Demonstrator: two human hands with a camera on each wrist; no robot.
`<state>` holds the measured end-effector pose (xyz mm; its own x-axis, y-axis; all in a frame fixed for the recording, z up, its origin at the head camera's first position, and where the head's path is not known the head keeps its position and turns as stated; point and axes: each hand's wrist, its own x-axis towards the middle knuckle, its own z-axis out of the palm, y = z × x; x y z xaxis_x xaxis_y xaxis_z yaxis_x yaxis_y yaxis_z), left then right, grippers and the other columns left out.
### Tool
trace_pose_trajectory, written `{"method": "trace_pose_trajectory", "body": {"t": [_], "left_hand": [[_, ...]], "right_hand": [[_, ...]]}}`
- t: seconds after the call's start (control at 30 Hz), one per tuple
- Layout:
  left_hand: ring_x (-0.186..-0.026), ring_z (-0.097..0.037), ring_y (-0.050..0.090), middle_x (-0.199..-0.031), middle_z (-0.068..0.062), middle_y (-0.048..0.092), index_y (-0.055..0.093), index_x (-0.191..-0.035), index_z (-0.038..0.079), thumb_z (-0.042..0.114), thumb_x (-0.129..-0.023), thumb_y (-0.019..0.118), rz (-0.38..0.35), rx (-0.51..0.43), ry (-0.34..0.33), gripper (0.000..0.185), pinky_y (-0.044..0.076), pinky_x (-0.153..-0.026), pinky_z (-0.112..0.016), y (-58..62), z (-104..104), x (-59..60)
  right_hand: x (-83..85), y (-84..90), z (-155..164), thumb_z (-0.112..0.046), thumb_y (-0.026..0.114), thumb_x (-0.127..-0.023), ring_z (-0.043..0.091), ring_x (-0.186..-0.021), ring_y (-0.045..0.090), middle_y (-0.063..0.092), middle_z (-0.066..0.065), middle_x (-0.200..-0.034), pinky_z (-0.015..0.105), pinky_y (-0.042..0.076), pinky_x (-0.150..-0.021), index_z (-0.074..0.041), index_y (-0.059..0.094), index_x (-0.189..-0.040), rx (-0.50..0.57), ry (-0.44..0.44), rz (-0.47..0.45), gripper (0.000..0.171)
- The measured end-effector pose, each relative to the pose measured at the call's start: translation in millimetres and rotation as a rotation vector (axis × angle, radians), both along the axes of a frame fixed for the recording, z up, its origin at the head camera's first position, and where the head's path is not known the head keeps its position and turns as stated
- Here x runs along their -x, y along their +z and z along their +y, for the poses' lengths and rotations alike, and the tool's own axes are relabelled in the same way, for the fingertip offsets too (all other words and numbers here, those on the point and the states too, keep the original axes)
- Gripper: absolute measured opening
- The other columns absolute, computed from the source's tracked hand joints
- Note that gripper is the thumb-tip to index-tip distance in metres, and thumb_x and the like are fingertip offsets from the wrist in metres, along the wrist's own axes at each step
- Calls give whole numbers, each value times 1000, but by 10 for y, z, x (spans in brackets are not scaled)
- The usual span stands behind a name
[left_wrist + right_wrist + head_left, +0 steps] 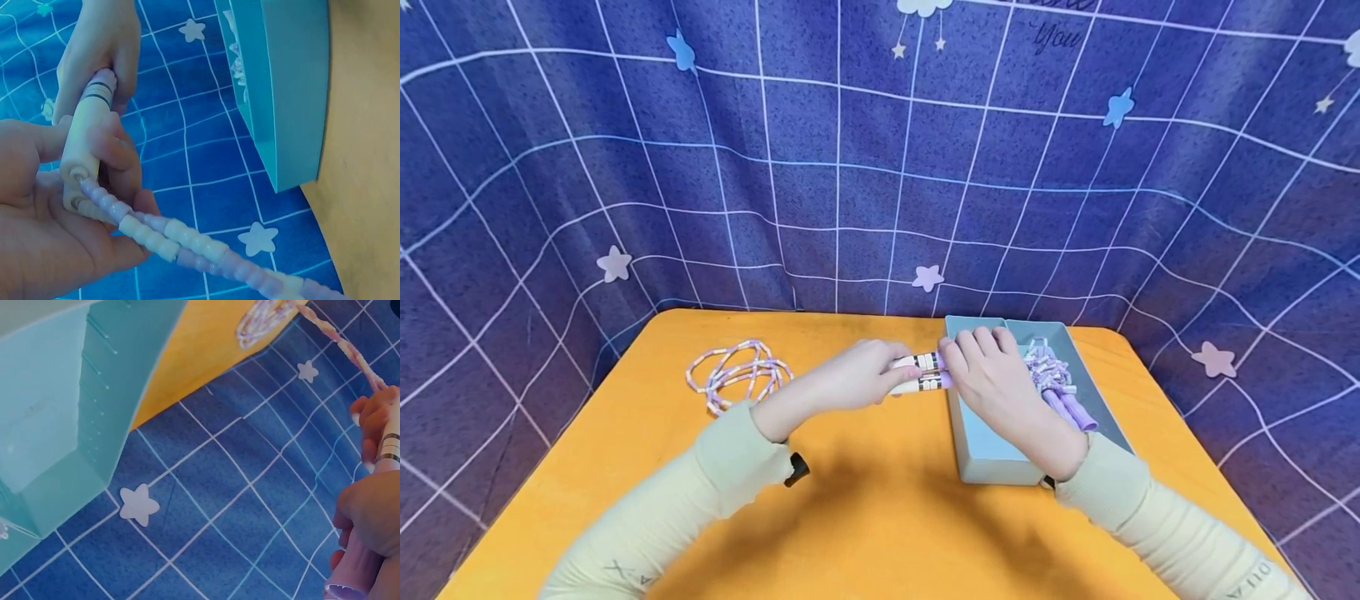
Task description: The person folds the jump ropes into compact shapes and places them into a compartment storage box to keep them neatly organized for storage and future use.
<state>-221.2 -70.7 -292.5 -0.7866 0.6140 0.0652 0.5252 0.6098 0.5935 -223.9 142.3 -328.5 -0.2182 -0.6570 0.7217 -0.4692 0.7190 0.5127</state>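
Hands [925, 375] grip rope handles [925, 372]; bin [992, 454] beside | beaded rope [737, 375] left

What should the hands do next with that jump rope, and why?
Probably lift the handles over into the blue box. Both the left hand and the right hand grip them at its edge, and another rope already lies inside.

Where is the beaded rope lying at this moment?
In the head view the beaded rope lies coiled on the orange table, on the left, beside the left hand and well clear of the blue box.
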Motion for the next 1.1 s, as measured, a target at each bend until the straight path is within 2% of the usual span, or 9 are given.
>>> {"method": "trace_pose_trajectory", "body": {"t": [0.1, 0.2, 0.33, 0.43, 0.6, 0.7, 0.83, 1.0, 1.1], "left_hand": [[-53, -9, 52, -69, 0, 57, 59, -100, 11, 35, -96, 52, 58, -10, 2, 24, 42, -49, -24, -9, -38, 12], [-64, -10, 53, -80, 3, 58, 56, -113, 13, 40, -91, 59, 150, -10, 16, 35, 45, -58, -26, -17, -119, 0], [-89, -14, 56, -99, 3, 59, 52, -123, 10, 47, -81, 68, 270, 26, 65, 58, 45, -81, -35, -47, -269, -44], [-104, -19, 55, -109, -1, 58, 51, -124, 8, 46, -80, 70, 345, 53, 116, 61, 39, -90, -42, -130, -374, -60], [-105, -21, 53, -110, -3, 57, 51, -117, 9, 33, -79, 74, 433, 8, 162, 50, 38, -86, -42, -405, -474, 7], [-101, -23, 54, -107, -5, 57, 51, -117, 7, 28, -78, 75, 450, -33, 168, 50, 38, -84, -43, -604, -485, 65], [-99, -24, 55, -105, -6, 58, 49, -116, 5, 26, -81, 73, 456, -29, 191, 47, 40, -84, -44, -837, -475, 101], [-99, -23, 59, -101, -6, 63, 49, -113, 5, 14, -82, 71, 477, -18, 190, 39, 41, -87, -46, -1045, -476, 123], [-93, -21, 61, -93, -2, 63, 49, -108, 6, 9, -83, 69, 507, 10, 186, 32, 43, -84, -46, -1142, -490, 140]], "right_hand": [[-9, 30, 15, -13, 33, -98, 28, -70, 45, 46, 10, -77, 42, 40, -70, -1, 54, -100, 6, -21, -8, 24], [-18, 67, 55, -11, 32, -98, 29, -71, 46, 47, 11, -78, 44, 40, -71, -1, 54, -97, 31, -48, -28, 24], [-26, 144, 140, -8, 30, -97, 31, -73, 46, 47, 12, -79, 45, 39, -72, 0, 53, -96, 69, -71, -47, 24], [-32, 223, 211, -8, 30, -98, 32, -73, 46, 47, 12, -78, 46, 38, -72, 1, 53, -97, 88, -87, -52, 25], [-35, 372, 305, -8, 30, -97, 33, -72, 45, 46, 14, -78, 47, 36, -71, 2, 52, -98, 115, -102, -43, 25], [-27, 460, 331, -7, 31, -96, 34, -70, 44, 46, 14, -76, 47, 35, -68, 2, 53, -96, 143, -92, -20, 24], [-25, 570, 359, -6, 30, -97, 35, -70, 44, 47, 15, -76, 48, 34, -68, 3, 52, -97, 170, -99, -13, 23], [-32, 676, 415, -8, 30, -98, 36, -73, 44, 46, 17, -78, 50, 34, -70, 3, 51, -101, 187, -141, -38, 24], [-24, 708, 452, -10, 33, -98, 37, -72, 44, 47, 17, -77, 50, 34, -70, 3, 51, -101, 212, -160, -29, 22]]}}
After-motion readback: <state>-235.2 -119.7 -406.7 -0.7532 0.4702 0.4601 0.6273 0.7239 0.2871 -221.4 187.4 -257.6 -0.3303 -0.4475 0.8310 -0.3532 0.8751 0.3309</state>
